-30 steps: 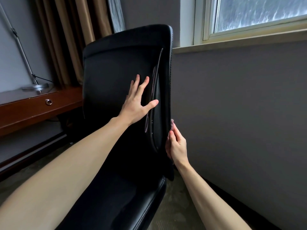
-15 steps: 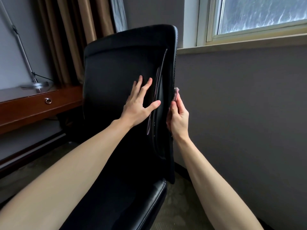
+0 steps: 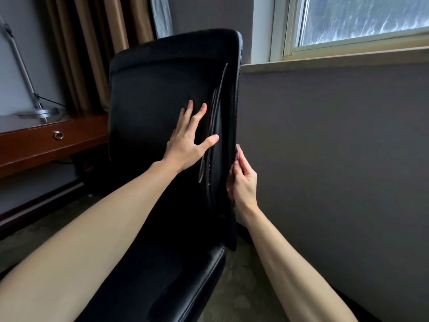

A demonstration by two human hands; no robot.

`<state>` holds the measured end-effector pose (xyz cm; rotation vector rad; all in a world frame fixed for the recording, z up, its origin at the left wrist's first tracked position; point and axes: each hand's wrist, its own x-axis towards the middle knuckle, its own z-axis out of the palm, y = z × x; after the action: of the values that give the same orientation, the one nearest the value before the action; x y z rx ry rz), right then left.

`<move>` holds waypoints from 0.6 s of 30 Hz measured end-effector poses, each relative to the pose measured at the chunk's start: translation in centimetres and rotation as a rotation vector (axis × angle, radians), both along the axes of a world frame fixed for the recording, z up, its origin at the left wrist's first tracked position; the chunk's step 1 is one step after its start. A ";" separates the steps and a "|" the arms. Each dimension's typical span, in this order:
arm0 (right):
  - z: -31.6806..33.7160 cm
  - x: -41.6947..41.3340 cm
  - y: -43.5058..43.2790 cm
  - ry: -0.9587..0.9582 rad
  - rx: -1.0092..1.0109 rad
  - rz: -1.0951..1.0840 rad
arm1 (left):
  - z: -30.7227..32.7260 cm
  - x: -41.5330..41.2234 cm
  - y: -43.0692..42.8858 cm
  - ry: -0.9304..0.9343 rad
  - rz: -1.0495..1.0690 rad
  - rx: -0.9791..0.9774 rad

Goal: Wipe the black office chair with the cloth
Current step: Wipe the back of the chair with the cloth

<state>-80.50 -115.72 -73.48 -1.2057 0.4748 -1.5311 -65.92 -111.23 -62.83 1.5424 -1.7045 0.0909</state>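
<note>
Keep the left fingers [image 3: 201, 112] as now: straight, spread, pressed flat on the front of the backrest, gripping nothing. Use the left hand [image 3: 188, 145] purely as a brace, to stop the black office chair [image 3: 151, 94] swivelling or rolling under the stroke.

Hold the right fingers [image 3: 241, 159] as now too: laid long up the right edge of the backrest, thumb on the near side, pinching the cloth [image 3: 237, 151] against that edge. Only a mauve sliver of cloth on show, just above the fingertips and tight to the edge, with the rest hidden behind the right hand [image 3: 243, 182] and the padding.

Step in hand, by the look of it: wiping the side edge and stitched seam of the backrest.
- Run 1 long pass along the edge instead of many short dabs, with even pressure.
- Wrap the cloth round onto both faces.
- Work into the groove beside the side panel, a likely dust trap.
- Refold to a clean face before moving on.
- Mind the knuckles near the grey wall [image 3: 336, 159].
- Probably left to do: the seat [image 3: 185, 275] below. Impossible to tell from here whether already wiped.

Further out:
- Left: a wooden desk [image 3: 46, 147] with 1 ring pull [image 3: 58, 135] and a lamp base [image 3: 39, 112].
- Behind: tan curtains [image 3: 92, 54].
- Upper right: a window [image 3: 359, 19].

No brand, label or writing readable anywhere.
</note>
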 end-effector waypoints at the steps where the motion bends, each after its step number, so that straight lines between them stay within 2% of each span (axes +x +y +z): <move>1: 1.5 0.0 -0.1 0.001 -0.035 -0.015 | 0.0 -0.1 0.1 0.004 0.002 -0.001; 5: 3.5 0.0 0.4 0.124 -0.155 -0.103 | 0.1 0.1 0.2 0.006 -0.002 0.014; 10: -0.1 0.4 0.6 0.373 -0.325 -0.241 | 0.3 0.1 0.3 0.002 -0.021 0.020; 14: -2.0 0.1 1.3 0.414 -0.301 -0.243 | 0.3 0.3 0.4 0.000 -0.034 0.029; 18: 1.7 0.3 0.6 0.414 -0.302 -0.284 | 0.3 0.2 0.4 0.001 -0.021 0.032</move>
<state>-80.16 -115.11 -71.81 -1.7671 0.7300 -1.6324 -65.75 -110.82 -62.50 1.5479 -1.7284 0.0520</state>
